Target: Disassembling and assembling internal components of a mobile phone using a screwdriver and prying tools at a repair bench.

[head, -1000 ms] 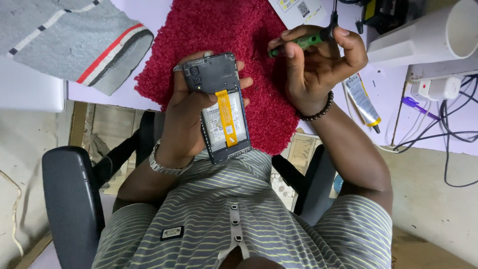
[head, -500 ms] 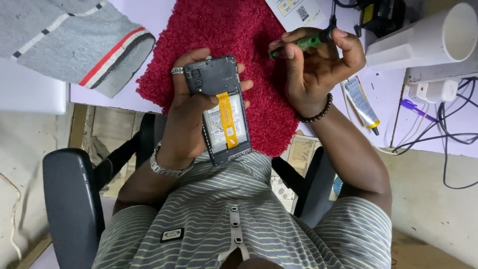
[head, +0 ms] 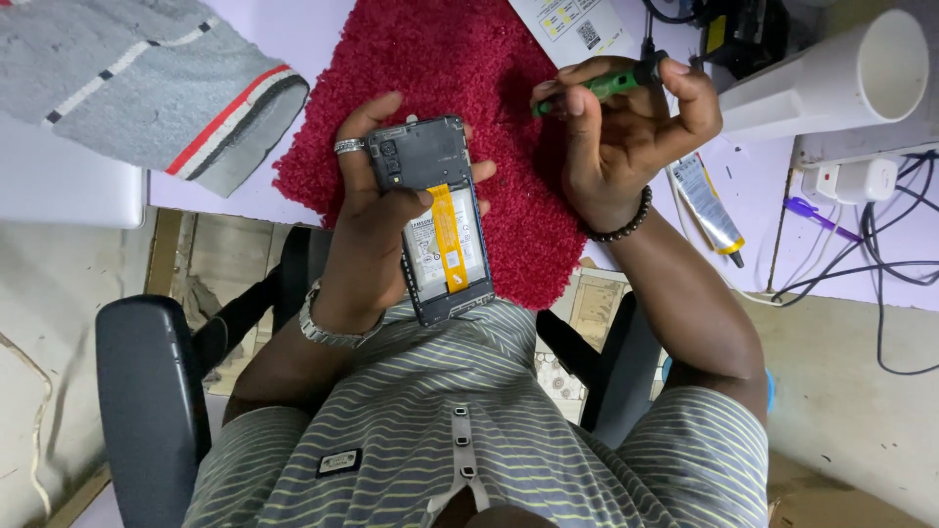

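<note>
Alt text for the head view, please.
A seated person's left hand holds an opened phone, its back cover off, above a red mat. The right hand holds a green screwdriver beside it.

Shaggy red cloth mat (head: 460, 68), glossy green plastic screwdriver handle (head: 608, 85)

Table: a pale purple table (head: 313, 29) is sitting at the top, and everything else is placed around it.
Chair: a dark chair (head: 147, 411) is standing below the table, its armrests sticking out on both sides.
Floor: a dusty tan floor (head: 59, 332) is showing under the table's edge.
Wires: black wires (head: 880, 254) are hanging off the table's right end.
Light: soft, even light is falling on the table.
</note>
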